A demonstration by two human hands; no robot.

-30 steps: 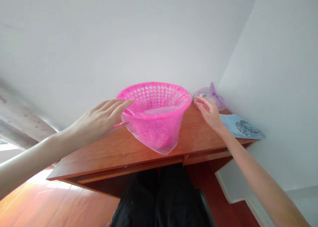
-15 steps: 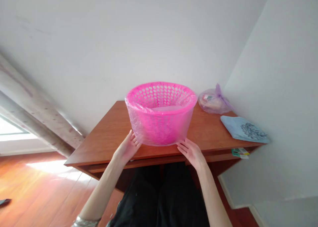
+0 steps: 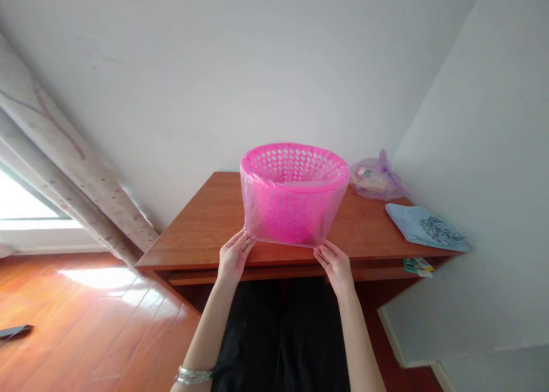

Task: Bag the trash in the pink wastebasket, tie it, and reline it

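A pink plastic basket (image 3: 300, 158) with rows of holes stands on the brown wooden desk (image 3: 206, 220). A thin see-through plastic bag (image 3: 285, 214) lines it and is folded out over the rim, hanging down the front. My left hand (image 3: 234, 257) pinches the bag's lower edge at its left corner. At the right corner, my right hand (image 3: 334, 263) pinches the same edge between thumb and fingers. Between the two hands the edge is drawn straight. The inside floor of the basket is hidden.
A tied purple bag (image 3: 373, 180) with things in it lies at the back right of the desk. Nearer sits a pale blue pouch (image 3: 424, 226) with a dark print. Walls rise behind and to the right; a curtain (image 3: 81, 157) hangs left.
My left hand has gone from open fingers beside the bag to a pinch on its corner, and my right hand has closed too. The bag's lower edge is now taut. The view has shifted.
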